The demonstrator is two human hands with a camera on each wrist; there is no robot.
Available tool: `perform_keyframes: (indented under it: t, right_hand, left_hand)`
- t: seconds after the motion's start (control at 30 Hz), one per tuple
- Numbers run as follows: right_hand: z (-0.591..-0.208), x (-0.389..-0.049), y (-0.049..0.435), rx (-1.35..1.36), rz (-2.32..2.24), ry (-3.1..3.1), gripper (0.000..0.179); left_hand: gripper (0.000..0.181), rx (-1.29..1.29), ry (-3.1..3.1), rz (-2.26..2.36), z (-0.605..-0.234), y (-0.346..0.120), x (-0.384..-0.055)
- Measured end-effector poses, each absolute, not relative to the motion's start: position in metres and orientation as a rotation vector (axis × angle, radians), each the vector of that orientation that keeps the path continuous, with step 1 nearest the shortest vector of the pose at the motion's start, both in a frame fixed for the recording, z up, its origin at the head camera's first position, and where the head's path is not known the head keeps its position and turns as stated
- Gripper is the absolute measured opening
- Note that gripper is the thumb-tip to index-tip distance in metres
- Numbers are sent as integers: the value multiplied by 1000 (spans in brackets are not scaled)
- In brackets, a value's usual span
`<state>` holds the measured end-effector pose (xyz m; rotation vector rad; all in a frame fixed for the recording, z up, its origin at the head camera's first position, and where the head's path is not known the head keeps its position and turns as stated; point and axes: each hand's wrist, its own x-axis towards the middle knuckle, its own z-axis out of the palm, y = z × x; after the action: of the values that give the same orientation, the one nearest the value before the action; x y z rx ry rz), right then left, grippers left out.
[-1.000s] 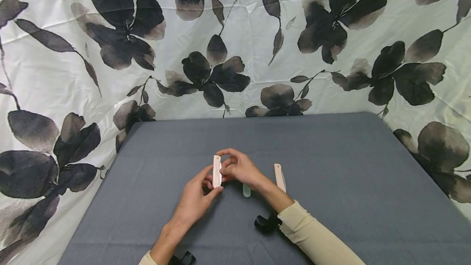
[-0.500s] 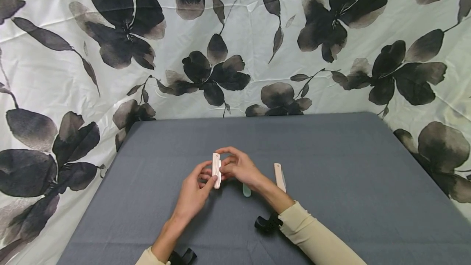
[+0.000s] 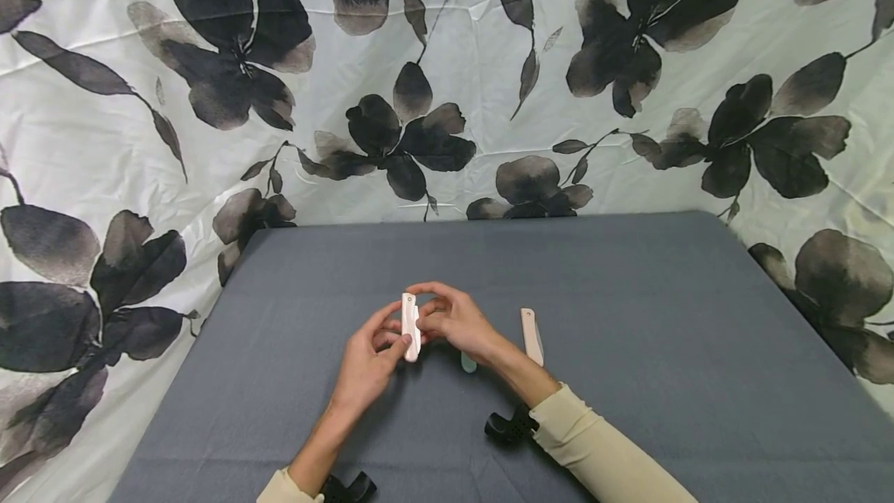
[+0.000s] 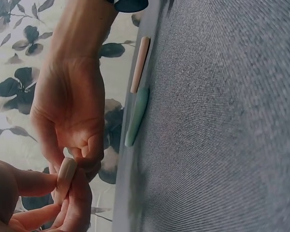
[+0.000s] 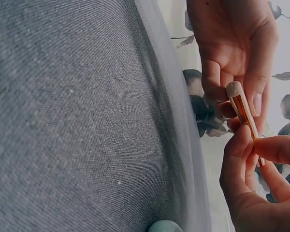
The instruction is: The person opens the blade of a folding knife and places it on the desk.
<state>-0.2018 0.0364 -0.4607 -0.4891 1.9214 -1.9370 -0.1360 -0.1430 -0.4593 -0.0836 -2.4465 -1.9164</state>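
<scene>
A pale pink folding razor stands nearly upright in the air between both hands in the head view, rivet end up. My left hand holds its handle from the left, thumb over the lower front. From the right, my right hand pinches its edge with thumb and fingers, the index finger reaching to the top end. The right wrist view shows the razor's long slot, with the right fingertips at it; how far the blade is out cannot be told. In the left wrist view, fingers partly cover the razor.
A green razor lies on the grey cloth-covered table, partly hidden by the right hand. Right of it lies another pale pink razor, its lower end near the forearm. Floral fabric hangs behind the table.
My left thumb has moved up from the razor's lower end onto its front. The razor has shifted slightly left. The right hand keeps its pinch almost unmoved; the razors on the table stay put.
</scene>
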Motion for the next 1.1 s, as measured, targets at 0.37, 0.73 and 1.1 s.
perform_keyframes:
  t: [0.37, 0.73, 1.1]
  right_hand:
    - [-461, -202, 45, -547, -1887, 1930, 52]
    - [-462, -205, 50, -589, -1824, 1955, 53]
    - [-461, -206, 54, -617, -1768, 1994, 51]
  left_hand:
    - [55, -78, -2462, -1895, -462, -143, -135]
    - [55, -42, -2480, -1911, -461, -144, -133]
    - [54, -55, -2471, -1916, -461, -147, -134]
